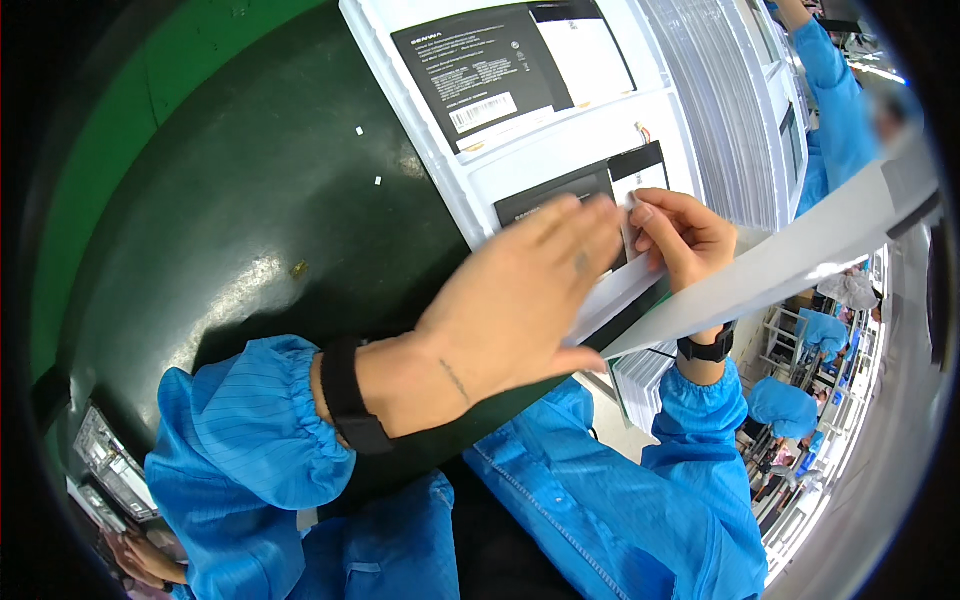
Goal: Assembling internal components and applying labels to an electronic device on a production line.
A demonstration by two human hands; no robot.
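A white plastic tray [590, 128] holds flat black battery packs with white panels. The upper battery pack [480, 70] lies fully in sight. My left hand [530, 290], slightly blurred, is spread flat with its thumb out over the near battery pack [637, 160] and hides much of it. My right hand [690, 235] pinches at the white panel of that same pack, thumb and forefinger together. What is between the fingertips is too small to make out. A long whitish strip [780, 270] crosses in front of my right wrist.
A dark green table [250, 190] spreads left of the tray, with small white bits [378, 181] on it. Stacked white trays [710, 110] rise at the right. A co-worker's blue sleeve [835, 80] shows at upper right; another person's hands [145, 560] are at lower left.
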